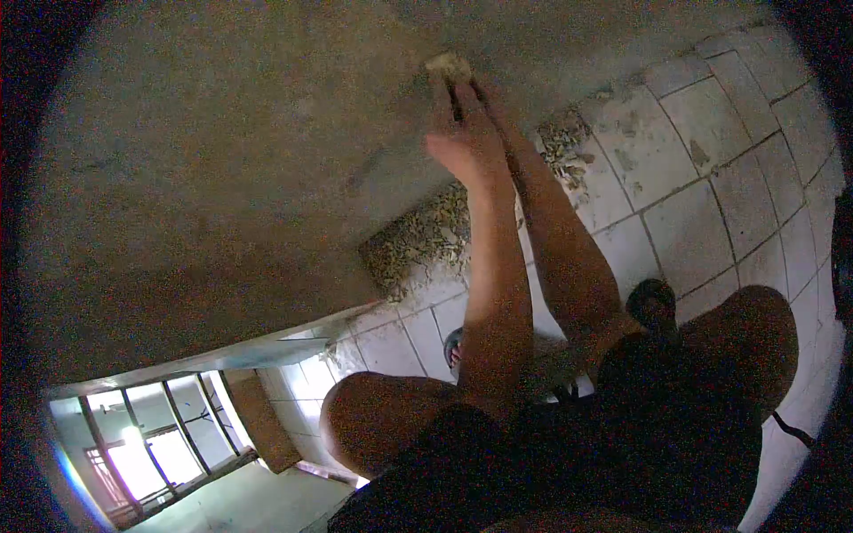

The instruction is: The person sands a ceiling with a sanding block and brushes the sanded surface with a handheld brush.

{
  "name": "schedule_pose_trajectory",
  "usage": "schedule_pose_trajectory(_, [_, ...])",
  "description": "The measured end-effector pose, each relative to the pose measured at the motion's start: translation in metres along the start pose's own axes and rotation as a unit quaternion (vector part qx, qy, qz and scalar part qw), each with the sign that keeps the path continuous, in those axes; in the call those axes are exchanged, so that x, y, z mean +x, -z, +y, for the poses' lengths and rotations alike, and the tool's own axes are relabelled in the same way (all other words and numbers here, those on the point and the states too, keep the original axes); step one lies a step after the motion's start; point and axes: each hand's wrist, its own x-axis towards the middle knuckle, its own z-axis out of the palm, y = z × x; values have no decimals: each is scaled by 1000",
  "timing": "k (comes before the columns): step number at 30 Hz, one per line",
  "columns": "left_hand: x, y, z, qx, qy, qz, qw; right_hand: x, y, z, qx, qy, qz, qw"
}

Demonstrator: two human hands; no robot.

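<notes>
Both my arms reach forward to a rough grey-brown wall (231,151). My left hand (462,147) is closed around a dark, narrow part of a hand tool, whose pale yellowish end (449,67) sits against the wall just beyond the fingers. It looks like a scraper, but the picture is too grainy to be sure. My right hand (499,111) is close behind the left at the same tool. Its fingers are mostly hidden, and its grip is hard to make out. Below the hands, flaky chips (426,235) lie heaped along the foot of the wall.
White floor tiles (693,213) run beside the wall, with more chips (569,147) further right. My bent knees (382,417) flank the arms, and a dark shoe (653,302) rests on the tiles. A barred window opening (160,444) is at lower left, near a brown panel (262,417).
</notes>
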Motion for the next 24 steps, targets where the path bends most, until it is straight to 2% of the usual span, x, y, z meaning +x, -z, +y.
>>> schedule_pose_trajectory(1, [2, -1, 0, 54, -34, -3, 998, 1, 0, 2, -3, 2, 0, 1000])
schedule_pose_trajectory(2, [4, -3, 1, 53, -34, -2, 998, 3, -1, 4, -1, 3, -3, 1000])
schedule_pose_trajectory(5, [7, -9, 2, 60, 17, -12, 998, 5, 2, 8, -3, 3, 3, 1000])
schedule_pose_trajectory(7, [7, -9, 6, 46, -37, 0, 998, 4, 3, 11, -6, 5, 5, 1000])
schedule_pose_trajectory(8, [5, -11, 5, 49, -33, 0, 998, 3, 5, 12, -8, 5, 8, 1000])
schedule_pose_trajectory(10, [2, -17, 2, -46, 22, -5, 999, 1, 6, 13, -12, 8, 11, 1000])
schedule_pose_trajectory(11, [4, -16, 4, -43, 24, -5, 999, 1, 8, 15, -13, 10, 13, 1000])
schedule_pose_trajectory(13, [8, -17, 10, -73, -30, -15, 997, 2, 10, 19, -14, 9, 16, 1000])
schedule_pose_trajectory(14, [7, -20, 8, -75, -27, -16, 997, 2, 10, 21, -14, 8, 16, 1000])
schedule_pose_trajectory(16, [5, -27, 4, -45, -14, 26, 999, 3, 11, 21, -14, 8, 18, 1000])
schedule_pose_trajectory(19, [7, -19, 12, -21, 23, -3, 999, 2, 7, 18, -12, 8, 18, 1000])
schedule_pose_trajectory(22, [12, -17, 19, 48, -12, 6, 999, 2, 7, 7, -6, 10, 19, 1000])
schedule_pose_trajectory(24, [17, -17, 27, 43, -14, 13, 999, 2, 8, 2, 1, 8, 23, 1000])
